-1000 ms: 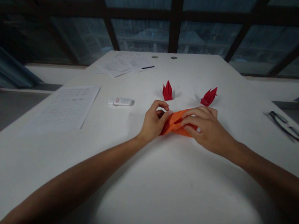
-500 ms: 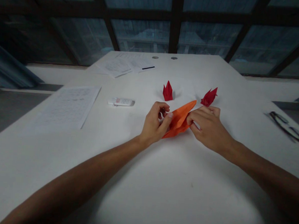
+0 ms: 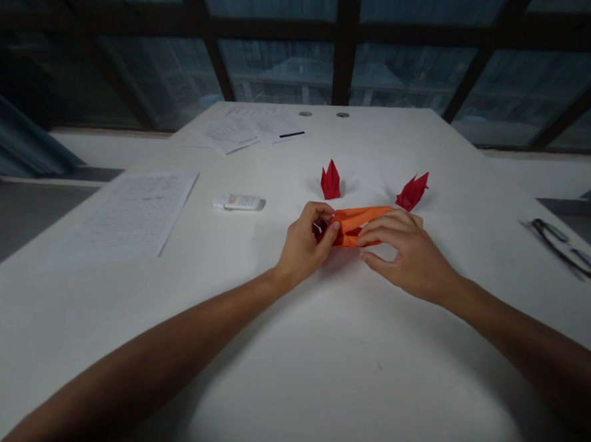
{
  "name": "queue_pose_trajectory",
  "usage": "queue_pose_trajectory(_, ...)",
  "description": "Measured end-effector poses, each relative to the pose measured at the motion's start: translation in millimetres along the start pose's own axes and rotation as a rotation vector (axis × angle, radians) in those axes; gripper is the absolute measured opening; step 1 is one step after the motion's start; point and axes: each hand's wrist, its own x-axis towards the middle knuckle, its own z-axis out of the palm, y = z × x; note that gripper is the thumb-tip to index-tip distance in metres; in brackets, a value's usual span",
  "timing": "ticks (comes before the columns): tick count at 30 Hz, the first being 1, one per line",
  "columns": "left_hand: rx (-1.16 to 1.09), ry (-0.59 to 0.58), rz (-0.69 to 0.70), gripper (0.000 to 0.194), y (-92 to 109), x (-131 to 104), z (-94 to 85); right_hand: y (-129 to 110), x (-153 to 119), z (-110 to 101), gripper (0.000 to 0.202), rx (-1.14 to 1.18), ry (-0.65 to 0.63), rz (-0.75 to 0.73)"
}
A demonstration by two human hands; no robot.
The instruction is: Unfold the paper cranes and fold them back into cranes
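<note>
Between my hands is a folded sheet of orange origami paper [image 3: 354,219], its long edge running nearly level and a dark gap showing in its folds. My left hand [image 3: 310,238] pinches its left end between thumb and fingers. On the right side, my right hand [image 3: 399,247] lays its fingers across the paper's front and top, with the thumb apart below; the paper's right end is hidden behind them. Just beyond stand two red folded paper figures: one red figure [image 3: 331,180] behind my left hand, the other red figure [image 3: 412,191] behind my right.
The white table [image 3: 316,369] reaches to the windows. Left of my hands lies a white tube [image 3: 239,202], with a written sheet [image 3: 130,211] further left. More papers [image 3: 241,127] and a black pen-like stick [image 3: 292,135] lie far back. Black-framed glasses [image 3: 569,250] rest at right.
The orange paper has turned from a steep slant to nearly level. My right hand has loosened its pinch and spread its fingers over the paper; my left hand stays at its end.
</note>
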Motion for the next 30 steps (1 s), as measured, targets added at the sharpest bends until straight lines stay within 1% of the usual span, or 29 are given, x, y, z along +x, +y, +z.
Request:
queue_pose_trajectory(2,0.002,0.016,-0.008,0.016,1.2,0.6,0.3,-2.2,1.4,-1.8,0.008,0.087,-0.01,0.052)
queue_pose_trajectory(5,-0.082,0.02,-0.089,0.017,2.2,2.4,0.8,-3.4,2.8,-4.4,0.003,0.174,0.01,0.047)
queue_pose_trajectory(9,-0.308,-0.02,-0.255,0.025,0.0,7.9,-0.2,-4.3,1.9,-5.7,0.002,0.093,0.101,-0.017)
queue_pose_trajectory(11,-0.455,-0.047,-0.347,0.029,-1.6,11.3,-1.5,-5.0,0.7,-6.3,0.004,0.019,0.141,-0.078)
queue_pose_trajectory(14,-0.626,-0.097,-0.501,0.036,-4.0,16.0,-4.3,-5.4,-1.5,-8.4,0.005,-0.074,0.185,-0.232)
queue_pose_trajectory(15,-0.658,-0.105,-0.538,0.037,-4.9,17.2,-5.2,-5.2,-2.4,-9.1,0.006,-0.096,0.191,-0.295)
queue_pose_trajectory(17,-0.7,-0.086,-0.568,0.038,-6.9,18.8,-6.4,-4.5,-4.1,-9.7,0.008,-0.131,0.18,-0.416)
queue_pose_trajectory(19,-0.718,-0.065,-0.556,0.037,-8.5,18.9,-6.9,-3.3,-5.5,-8.8,0.009,-0.163,0.155,-0.5)
queue_pose_trajectory(21,-0.68,-0.076,-0.497,0.036,-8.7,17.6,-6.8,-1.6,-6.2,-6.7,0.011,-0.21,0.154,-0.54)
queue_pose_trajectory(24,-0.547,-0.113,-0.315,0.036,-6.5,14.1,-6.3,1.4,-5.9,-3.5,0.013,-0.293,0.19,-0.551)
queue_pose_trajectory(26,-0.469,-0.118,-0.19,0.047,-5.2,11.7,-5.5,3.0,-5.4,-2.2,0.013,-0.33,0.204,-0.541)
queue_pose_trajectory(27,-0.432,-0.121,-0.151,0.054,-5.0,10.7,-4.9,3.4,-5.4,-1.7,0.013,-0.338,0.205,-0.538)
queue_pose_trajectory(28,-0.396,-0.128,-0.135,0.059,-5.2,10.0,-4.3,3.6,-5.5,-1.3,0.014,-0.339,0.202,-0.538)
queue_pose_trajectory(29,-0.364,-0.14,-0.14,0.058,-5.6,9.6,-3.6,3.6,-5.8,-0.7,0.014,-0.337,0.196,-0.537)
queue_pose_trajectory(30,-0.338,-0.158,-0.155,0.052,-6.2,9.4,-2.9,3.3,-6.3,0.1,0.014,-0.329,0.188,-0.537)
